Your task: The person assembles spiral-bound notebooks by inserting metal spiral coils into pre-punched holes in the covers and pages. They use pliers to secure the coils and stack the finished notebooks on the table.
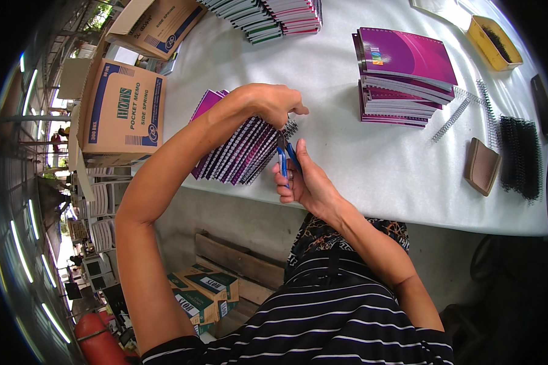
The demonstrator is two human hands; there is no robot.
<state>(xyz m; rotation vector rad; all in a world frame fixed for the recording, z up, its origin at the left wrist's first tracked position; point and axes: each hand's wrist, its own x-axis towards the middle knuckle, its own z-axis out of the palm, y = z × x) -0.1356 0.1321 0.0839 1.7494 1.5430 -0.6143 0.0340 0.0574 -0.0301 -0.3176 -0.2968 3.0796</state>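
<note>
A fanned row of purple spiral notebooks [240, 152] lies near the front edge of the table, black coils showing along their spines. My left hand [274, 104] bends over the row's right end, fingers curled down; what they grip is hidden beneath them. In my right hand [309, 182] is a pair of blue-handled pliers [282, 159], gripped by the handles. Its dark jaws point away from me, touching or very close to loose coil ends [291, 128] just below my left fingers.
A stack of purple notebooks [402, 67] stands at right. Beyond it lie loose wire coils [450, 120], a brown block [483, 166], a bundle of black coils [520, 157] and a yellow tray [494, 45]. Cardboard boxes [125, 109] stand left; more notebooks [268, 21] lie at the back.
</note>
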